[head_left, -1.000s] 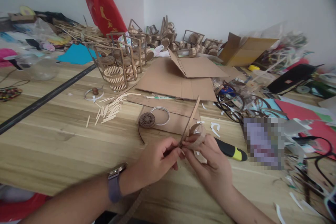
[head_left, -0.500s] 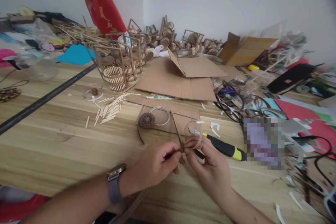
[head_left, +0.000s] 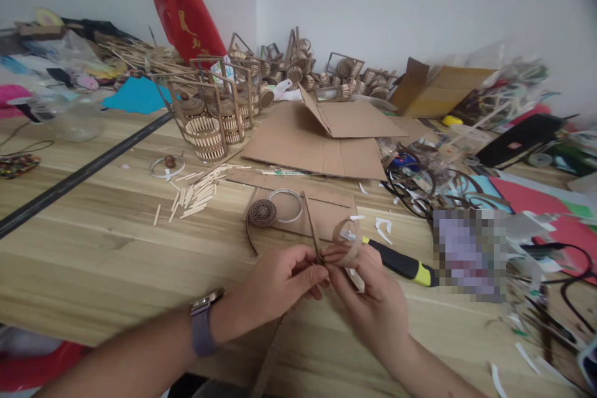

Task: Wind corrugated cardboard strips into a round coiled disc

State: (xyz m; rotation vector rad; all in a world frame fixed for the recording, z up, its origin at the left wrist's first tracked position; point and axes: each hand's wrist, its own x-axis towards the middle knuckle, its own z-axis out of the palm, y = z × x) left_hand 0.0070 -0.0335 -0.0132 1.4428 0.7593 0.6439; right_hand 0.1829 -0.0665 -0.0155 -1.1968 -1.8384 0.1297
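A thin brown corrugated paper strip [head_left: 311, 219] stands up from between my hands, tilted slightly left. My left hand [head_left: 280, 283] pinches its lower end, thumb against fingers. Close against it, my right hand [head_left: 370, 298] pinches the same spot from the right. A pale see-through loop [head_left: 358, 237], perhaps tape, curves around my right fingers; its exact hold is hidden. Just beyond my left hand, a coiled brown corrugated strip [head_left: 262, 213] lies with its tail loose, beside a whitish ring [head_left: 301, 206]. The black-and-yellow utility knife [head_left: 396, 261] rests right of my right hand.
Small wooden sticks [head_left: 198, 196] lie scattered at left. Behind them stand little slatted buckets [head_left: 205, 137] with tall handles. Cardboard sheets [head_left: 298, 143] cover the middle back. A long dark bar [head_left: 84, 173] crosses the left side, and paper scraps [head_left: 383, 229] and cables clutter the right.
My fingers have shifted slightly at the pinch, and the strip's lower end has moved a little left. My left thumb now lies flatter toward the right hand. The other things stay put.
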